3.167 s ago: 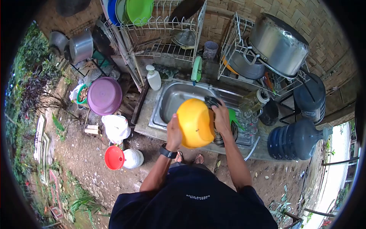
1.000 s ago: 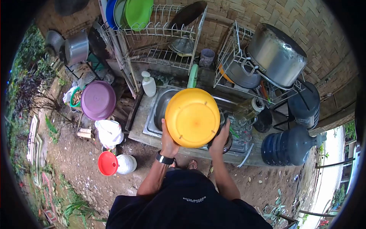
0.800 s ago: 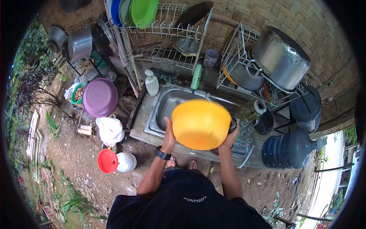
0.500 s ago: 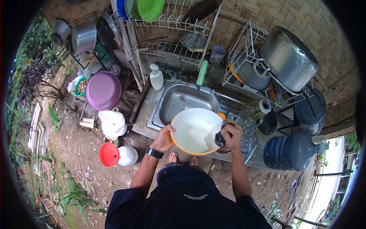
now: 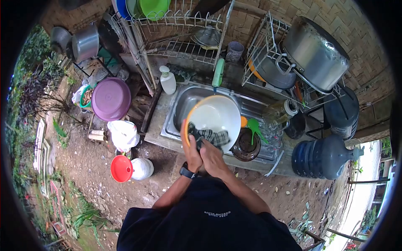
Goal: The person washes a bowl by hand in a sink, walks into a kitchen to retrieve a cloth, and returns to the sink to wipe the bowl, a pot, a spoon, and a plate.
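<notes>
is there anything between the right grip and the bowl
Yes, a dark checkered cloth. It lies inside the near part of the white bowl, at the fingertips of the right grip. Nothing else visible stands between them.

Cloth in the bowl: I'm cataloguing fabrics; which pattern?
The cloth is checked, dark and pale, clearest in the head view.

Bowl (image 5: 215,117) is smooth plastic, softly glossy; checked cloth (image 5: 217,137) is matt fabric. Sink (image 5: 187,99) is shiny smooth metal, worktop (image 5: 155,130) rough and matt. Far-right pot (image 5: 314,54): glossy metal, scuffed. Far wall (image 5: 268,9): rough weave. Right bottle (image 5: 320,157): translucent plastic.
</notes>
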A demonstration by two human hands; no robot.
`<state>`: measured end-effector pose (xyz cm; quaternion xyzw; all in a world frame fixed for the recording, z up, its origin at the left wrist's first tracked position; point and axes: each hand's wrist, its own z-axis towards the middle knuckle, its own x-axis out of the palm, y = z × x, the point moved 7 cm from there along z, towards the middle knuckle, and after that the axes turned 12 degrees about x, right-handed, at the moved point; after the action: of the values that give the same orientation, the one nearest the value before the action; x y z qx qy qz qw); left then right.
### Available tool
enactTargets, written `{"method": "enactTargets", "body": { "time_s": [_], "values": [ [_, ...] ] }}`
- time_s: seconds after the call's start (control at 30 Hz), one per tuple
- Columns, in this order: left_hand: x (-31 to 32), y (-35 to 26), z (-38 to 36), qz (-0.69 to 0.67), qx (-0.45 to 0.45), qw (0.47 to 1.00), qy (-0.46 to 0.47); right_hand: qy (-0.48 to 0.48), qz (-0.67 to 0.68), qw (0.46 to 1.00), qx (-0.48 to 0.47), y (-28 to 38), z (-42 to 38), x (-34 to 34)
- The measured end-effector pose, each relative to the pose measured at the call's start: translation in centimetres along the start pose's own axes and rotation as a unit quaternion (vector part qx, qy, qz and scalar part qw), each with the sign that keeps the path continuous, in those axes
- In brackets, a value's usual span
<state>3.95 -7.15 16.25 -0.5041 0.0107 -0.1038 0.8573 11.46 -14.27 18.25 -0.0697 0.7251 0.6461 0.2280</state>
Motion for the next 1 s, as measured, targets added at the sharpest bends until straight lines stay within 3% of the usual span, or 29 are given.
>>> {"method": "enactTargets", "body": {
  "time_s": [0.1, 0.2, 0.23, 0.37, 0.47, 0.5, 0.57, 0.67, 0.7, 0.8, 0.83, 0.97, 1.0],
  "values": [
    [-1.9, 1.8, 0.5, -0.104, -0.091, 0.988, -0.07, -0.028, -0.147, 0.986, -0.076, -1.3, -0.7, -3.0],
    [-1.3, 0.8, 0.9, -0.134, -0.11, 0.985, 0.005, -0.082, -0.277, 0.954, -0.083, -1.3, -0.1, -6.9],
    [-1.2, 0.8, 0.5, -0.111, -0.109, 0.987, -0.033, -0.115, -0.309, 0.941, -0.077, -1.0, 0.1, -7.8],
    [-0.2, -0.5, 1.2, -0.037, -0.045, 0.998, -0.04, -0.081, -0.255, 0.963, -0.031, -3.8, -0.3, -1.9],
    [0.0, 0.1, 0.7, -0.045, -0.061, 0.997, -0.034, -0.021, -0.127, 0.992, -0.016, -2.9, -1.4, 0.7],
    [0.1, 0.2, 0.6, -0.059, -0.069, 0.995, -0.052, -0.012, -0.119, 0.992, -0.042, -2.2, -1.8, 0.5],
    [0.5, 1.1, 1.4, -0.113, -0.134, 0.985, 0.003, 0.003, -0.105, 0.99, -0.093, -1.4, -2.5, -0.9],
    [0.6, 2.1, 3.4, -0.194, -0.228, 0.951, 0.08, 0.026, -0.408, 0.899, -0.159, -3.2, -3.2, -2.2],
    [0.9, 2.2, 3.4, -0.219, -0.259, 0.935, 0.105, -0.016, -0.413, 0.893, -0.18, -3.7, -3.3, -3.1],
    [1.8, 1.4, 4.0, -0.185, -0.219, 0.956, 0.065, -0.044, -0.418, 0.888, -0.186, -4.6, -2.6, -3.1],
    [1.0, 2.3, 4.0, -0.143, -0.129, 0.981, 0.026, -0.088, -0.394, 0.899, -0.172, -4.2, -2.0, -3.3],
    [2.6, 1.8, -2.2, -0.106, -0.142, 0.983, -0.048, -0.145, -0.232, 0.957, -0.097, -2.9, -0.7, -1.4],
    [2.5, 2.8, -1.7, -0.119, -0.159, 0.98, -0.017, -0.134, -0.247, 0.953, -0.111, -2.8, -0.5, -1.1]
  ]
}}
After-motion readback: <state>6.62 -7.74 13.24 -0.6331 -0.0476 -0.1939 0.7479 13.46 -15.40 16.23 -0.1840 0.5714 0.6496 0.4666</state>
